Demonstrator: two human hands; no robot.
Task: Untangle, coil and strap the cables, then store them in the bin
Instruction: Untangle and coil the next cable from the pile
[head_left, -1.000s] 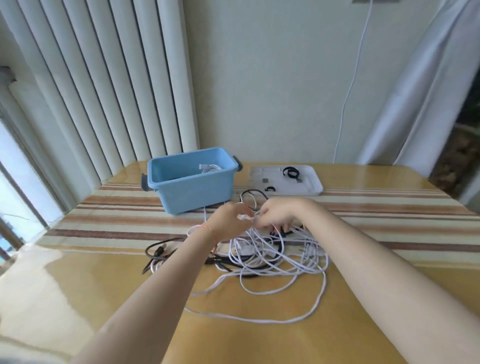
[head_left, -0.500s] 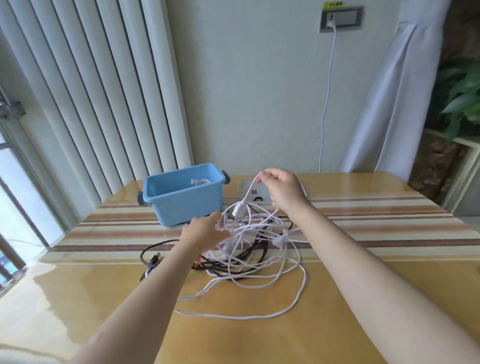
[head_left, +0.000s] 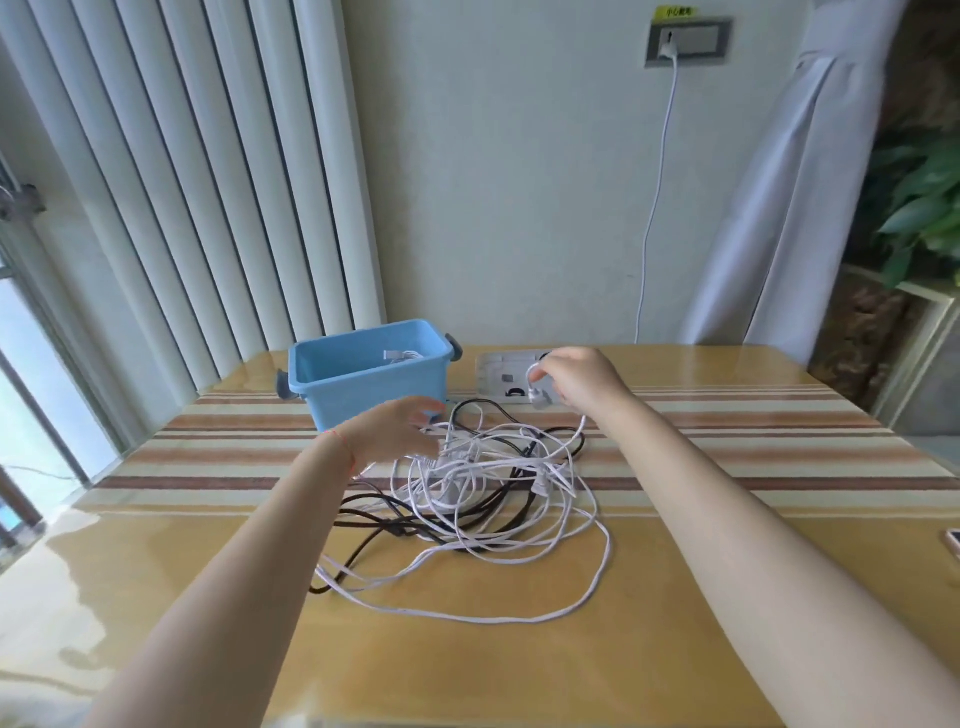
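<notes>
Right hand (head_left: 579, 384) pinches a white cable (head_left: 566, 447) end, lifted | left hand (head_left: 395, 434) blurred, fingers spread, grip unclear, at the tangle's left edge | tangled white and black cables (head_left: 467, 499) below both hands | blue bin (head_left: 369, 371) just beyond left hand

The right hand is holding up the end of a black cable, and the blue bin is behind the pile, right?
Not quite. The head view shows the right hand pinching the end of a white cable, not a black one. The blue bin does sit behind the pile.
</notes>
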